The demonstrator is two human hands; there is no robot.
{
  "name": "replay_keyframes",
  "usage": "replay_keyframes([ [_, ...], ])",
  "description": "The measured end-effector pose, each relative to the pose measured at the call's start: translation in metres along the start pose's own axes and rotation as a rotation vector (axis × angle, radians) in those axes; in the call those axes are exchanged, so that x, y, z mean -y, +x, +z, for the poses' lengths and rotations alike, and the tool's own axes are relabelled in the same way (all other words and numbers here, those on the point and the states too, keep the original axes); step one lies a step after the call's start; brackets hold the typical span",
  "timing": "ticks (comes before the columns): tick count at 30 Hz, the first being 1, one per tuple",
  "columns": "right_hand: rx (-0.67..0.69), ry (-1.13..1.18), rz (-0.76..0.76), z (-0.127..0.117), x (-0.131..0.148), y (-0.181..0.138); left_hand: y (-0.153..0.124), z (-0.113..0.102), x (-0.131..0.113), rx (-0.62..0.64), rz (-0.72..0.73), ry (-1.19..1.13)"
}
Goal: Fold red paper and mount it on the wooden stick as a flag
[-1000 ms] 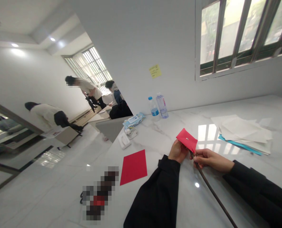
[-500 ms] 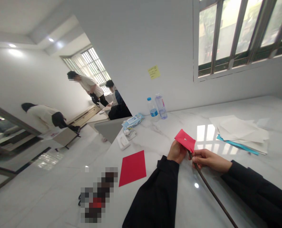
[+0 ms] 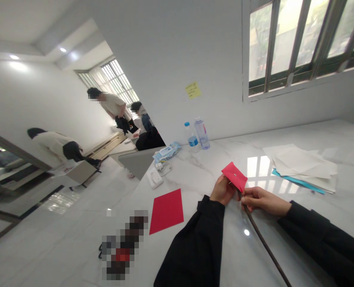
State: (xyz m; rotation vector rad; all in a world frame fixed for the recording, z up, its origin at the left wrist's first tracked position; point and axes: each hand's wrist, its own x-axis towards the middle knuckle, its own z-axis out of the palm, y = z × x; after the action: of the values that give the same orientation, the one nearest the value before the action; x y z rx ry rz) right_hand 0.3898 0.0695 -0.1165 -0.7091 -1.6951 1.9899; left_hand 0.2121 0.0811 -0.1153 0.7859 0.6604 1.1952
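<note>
Over the white marbled table, a folded red paper pinwheel (image 3: 234, 175) with a small light pin head at its middle tops a thin brown stick (image 3: 265, 240). My left hand (image 3: 222, 189) is closed at the pinwheel's lower left, with its fingertips partly hidden behind the paper. Just below the paper, my right hand (image 3: 263, 200) pinches the upper part of the stick, which slants down to the lower right. A flat red paper sheet (image 3: 167, 212) lies on the table left of my left forearm.
White sheets and a blue one form a loose paper stack (image 3: 305, 167) at right. Against the wall stand two bottles (image 3: 202, 134). A wipes pack (image 3: 167, 151), a cable and a white box (image 3: 155, 178) lie near the left edge. Several people are in the background.
The pinwheel has shifted slightly to the right and tilted a little, and the stick's lower end has moved left. Both hands keep their hold. A standing person in the background has shifted.
</note>
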Motion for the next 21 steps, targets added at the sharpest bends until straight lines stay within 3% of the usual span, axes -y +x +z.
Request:
replay_keyframes([
  [5,0.015,0.013,-0.022,0.0001,0.0011,0.0,-0.0011,0.0016,-0.0023,0.026,-0.005,-0.002],
  [21,0.037,0.008,0.011,-0.0036,-0.0045,0.0022,0.0028,0.003,0.0014,-0.156,0.094,-0.101],
])
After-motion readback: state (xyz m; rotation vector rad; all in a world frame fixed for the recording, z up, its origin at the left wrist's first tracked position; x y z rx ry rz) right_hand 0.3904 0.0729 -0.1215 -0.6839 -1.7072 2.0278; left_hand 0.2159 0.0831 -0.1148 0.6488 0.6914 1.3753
